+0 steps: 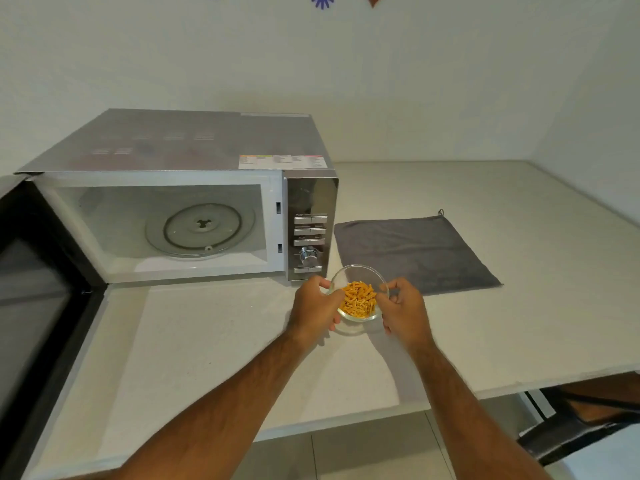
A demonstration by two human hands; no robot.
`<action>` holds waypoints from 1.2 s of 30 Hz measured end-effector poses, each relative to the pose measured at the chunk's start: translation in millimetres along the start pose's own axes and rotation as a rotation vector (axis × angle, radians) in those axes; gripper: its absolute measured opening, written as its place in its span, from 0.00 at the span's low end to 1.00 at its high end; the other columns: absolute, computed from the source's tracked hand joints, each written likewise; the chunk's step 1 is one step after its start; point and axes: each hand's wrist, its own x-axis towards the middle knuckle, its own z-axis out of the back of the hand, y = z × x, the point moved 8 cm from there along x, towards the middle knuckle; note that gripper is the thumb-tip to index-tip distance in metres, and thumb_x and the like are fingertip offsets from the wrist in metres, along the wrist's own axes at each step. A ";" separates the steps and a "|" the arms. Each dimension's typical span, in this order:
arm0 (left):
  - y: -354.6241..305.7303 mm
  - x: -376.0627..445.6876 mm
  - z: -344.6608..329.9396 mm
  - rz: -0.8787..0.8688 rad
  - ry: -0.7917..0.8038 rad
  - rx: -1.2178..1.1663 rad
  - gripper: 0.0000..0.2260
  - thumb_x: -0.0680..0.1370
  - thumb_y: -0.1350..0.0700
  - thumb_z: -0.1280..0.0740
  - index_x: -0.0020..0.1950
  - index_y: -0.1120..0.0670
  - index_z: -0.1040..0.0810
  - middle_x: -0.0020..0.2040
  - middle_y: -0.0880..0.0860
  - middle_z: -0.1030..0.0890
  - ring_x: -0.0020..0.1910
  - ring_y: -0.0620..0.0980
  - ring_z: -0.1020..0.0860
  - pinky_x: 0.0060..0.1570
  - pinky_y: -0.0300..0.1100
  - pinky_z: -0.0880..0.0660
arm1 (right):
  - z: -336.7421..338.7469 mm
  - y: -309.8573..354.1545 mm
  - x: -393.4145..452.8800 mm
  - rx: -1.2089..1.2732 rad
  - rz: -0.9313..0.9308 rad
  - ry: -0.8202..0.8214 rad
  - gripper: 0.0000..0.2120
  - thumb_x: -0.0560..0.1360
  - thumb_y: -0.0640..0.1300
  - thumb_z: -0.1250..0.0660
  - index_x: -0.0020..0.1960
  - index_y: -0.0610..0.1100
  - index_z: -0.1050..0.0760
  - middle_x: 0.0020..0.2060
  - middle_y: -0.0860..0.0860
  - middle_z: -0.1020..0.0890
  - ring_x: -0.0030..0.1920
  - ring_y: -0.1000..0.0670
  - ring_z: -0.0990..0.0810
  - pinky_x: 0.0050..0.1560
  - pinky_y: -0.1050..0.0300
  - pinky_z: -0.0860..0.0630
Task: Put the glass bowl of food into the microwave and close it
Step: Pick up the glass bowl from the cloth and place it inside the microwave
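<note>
1. The microwave (180, 202) stands with its door (38, 289) swung wide open at the left.
2. The left hand (313, 304) has its grip clamped on the glass bowl (358, 296) of orange food (358, 299), in front of the control panel (310, 230).
3. The right hand (405, 311) clamps the bowl's other side, near a grey cloth (415, 252) on the surface (207, 358).

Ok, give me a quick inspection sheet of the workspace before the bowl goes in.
Surface: pale counter, bare in front of the microwave.
Job's things: microwave door open, turntable bare; glass bowl of orange food held near the control panel.
Clutter: grey cloth lying flat, right of the microwave.
Hands: left hand and right hand grip the bowl's sides.
Cables: nothing seen.
Surroundings: white wall, dark chair at lower right.
</note>
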 end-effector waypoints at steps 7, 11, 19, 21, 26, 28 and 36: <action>3.5 -25.7 49.9 -0.027 -0.166 -0.048 0.05 0.77 0.52 0.29 0.50 0.51 0.21 0.42 0.55 0.15 0.32 0.48 0.18 0.25 0.38 0.25 | -33.7 31.6 -23.0 0.071 0.062 0.066 0.06 0.78 0.44 0.29 0.46 0.43 0.25 0.33 0.35 0.20 0.24 0.50 0.26 0.23 0.56 0.29; 5.2 -34.0 82.2 -0.068 -0.254 -0.070 0.04 0.78 0.52 0.30 0.47 0.52 0.21 0.37 0.54 0.17 0.31 0.49 0.19 0.23 0.38 0.27 | -59.8 49.2 -29.4 0.078 0.081 0.116 0.03 0.78 0.41 0.31 0.49 0.44 0.24 0.32 0.34 0.21 0.25 0.48 0.26 0.25 0.54 0.29; 9.2 -40.5 159.2 -0.125 -0.438 -0.107 0.04 0.75 0.54 0.29 0.43 0.53 0.21 0.31 0.52 0.17 0.29 0.51 0.21 0.28 0.45 0.25 | -126.3 92.0 -30.2 0.093 0.131 0.206 0.04 0.76 0.44 0.31 0.44 0.47 0.26 0.25 0.46 0.24 0.23 0.48 0.29 0.26 0.52 0.30; 10.6 -38.9 176.9 -0.124 -0.468 -0.104 0.04 0.74 0.53 0.29 0.42 0.53 0.21 0.31 0.53 0.17 0.29 0.52 0.20 0.29 0.47 0.24 | -142.2 102.5 -28.9 0.077 0.154 0.206 0.05 0.75 0.48 0.30 0.44 0.48 0.25 0.28 0.45 0.21 0.25 0.49 0.26 0.28 0.50 0.27; 12.6 -31.4 220.8 -0.119 -0.551 -0.088 0.06 0.74 0.51 0.30 0.42 0.53 0.20 0.35 0.53 0.16 0.35 0.58 0.16 0.34 0.53 0.19 | -181.5 129.3 -25.5 0.058 0.181 0.230 0.02 0.75 0.47 0.31 0.47 0.52 0.23 0.34 0.49 0.18 0.29 0.50 0.22 0.31 0.52 0.24; 11.9 -25.2 235.7 -0.104 -0.573 -0.097 0.05 0.74 0.52 0.29 0.42 0.53 0.20 0.35 0.53 0.16 0.35 0.57 0.16 0.35 0.51 0.20 | -197.4 138.8 -23.1 0.062 0.183 0.255 0.03 0.76 0.45 0.31 0.50 0.51 0.22 0.33 0.46 0.18 0.27 0.51 0.22 0.29 0.53 0.23; 9.6 2.0 279.2 -0.069 -0.672 -0.134 0.02 0.77 0.57 0.30 0.45 0.53 0.19 0.41 0.57 0.15 0.36 0.55 0.16 0.29 0.42 0.22 | -245.8 169.9 -8.5 0.088 0.223 0.308 0.11 0.83 0.49 0.34 0.58 0.44 0.18 0.28 0.48 0.18 0.24 0.51 0.22 0.31 0.52 0.20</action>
